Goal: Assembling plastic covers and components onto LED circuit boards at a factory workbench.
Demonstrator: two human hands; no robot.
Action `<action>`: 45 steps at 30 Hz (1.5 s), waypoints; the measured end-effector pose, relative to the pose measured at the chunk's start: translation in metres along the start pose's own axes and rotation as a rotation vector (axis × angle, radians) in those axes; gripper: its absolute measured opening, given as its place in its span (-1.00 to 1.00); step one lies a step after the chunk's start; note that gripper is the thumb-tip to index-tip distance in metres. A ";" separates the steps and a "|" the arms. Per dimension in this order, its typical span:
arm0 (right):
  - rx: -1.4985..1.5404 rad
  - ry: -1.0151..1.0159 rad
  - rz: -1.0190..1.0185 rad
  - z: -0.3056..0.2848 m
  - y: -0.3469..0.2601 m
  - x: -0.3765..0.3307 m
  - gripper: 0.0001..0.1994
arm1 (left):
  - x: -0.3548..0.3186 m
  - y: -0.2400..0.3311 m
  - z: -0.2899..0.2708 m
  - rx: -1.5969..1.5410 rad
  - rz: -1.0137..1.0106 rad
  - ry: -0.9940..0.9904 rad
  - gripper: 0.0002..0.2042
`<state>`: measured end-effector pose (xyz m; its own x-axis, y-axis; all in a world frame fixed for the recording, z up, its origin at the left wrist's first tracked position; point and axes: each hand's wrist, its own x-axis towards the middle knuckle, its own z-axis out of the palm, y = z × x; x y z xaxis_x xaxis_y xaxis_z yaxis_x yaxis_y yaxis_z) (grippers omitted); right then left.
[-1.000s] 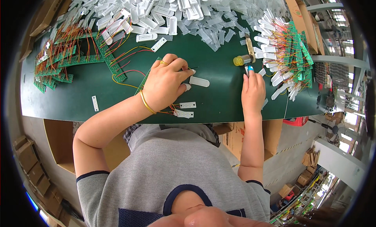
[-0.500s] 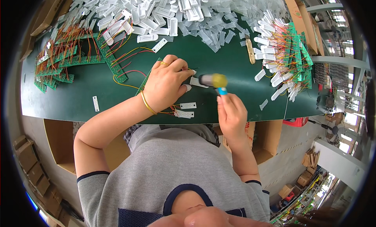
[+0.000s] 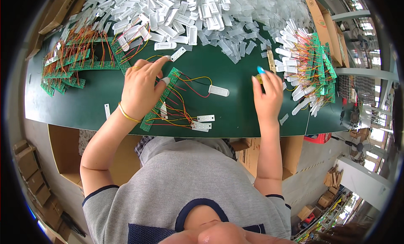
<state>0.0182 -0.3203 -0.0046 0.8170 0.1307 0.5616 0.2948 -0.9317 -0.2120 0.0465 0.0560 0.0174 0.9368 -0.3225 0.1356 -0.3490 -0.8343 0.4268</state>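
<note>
The left hand (image 3: 141,86) lay on a green board (image 3: 162,98) at the middle of the green table (image 3: 84,101), palm down; its forefinger stretched out toward a white clip (image 3: 177,53), its thumb pressed the board's upper end, and it gripped nothing. Red and yellow wires (image 3: 185,86) ran from the board to a white tab (image 3: 219,91) and to flat white pieces (image 3: 202,122) near the front edge. The right hand (image 3: 267,94) was well to the right, fingers curled round a small yellow tool with a blue tip (image 3: 260,73), just beside the heap of finished boards (image 3: 309,69). The main risk looked to be the loose wires: a sleeve or wrist dragged across them could pull a lead off the board or sweep the white pieces over the edge. With only the thumb and palm pinning it, the board could also skid. A pile of white clips (image 3: 168,12) lay close behind, easy to knock in.
</note>
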 end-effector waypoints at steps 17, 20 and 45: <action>0.151 -0.013 -0.125 0.107 -0.036 0.113 -0.82 | 0.049 -0.033 -0.012 0.035 0.094 0.282 -0.63; 0.142 -0.051 -0.009 0.090 -0.037 0.100 -0.82 | 0.040 -0.003 -0.003 -0.226 0.274 0.152 -0.82; 0.606 -0.395 -0.082 0.019 -0.082 0.011 -0.70 | 0.022 0.027 0.024 -0.293 0.359 -0.192 -0.80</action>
<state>0.0120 -0.2358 0.0034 0.8649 0.4112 0.2879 0.4916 -0.5777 -0.6516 0.0572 0.0154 0.0102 0.7275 -0.6661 0.1646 -0.6014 -0.5034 0.6204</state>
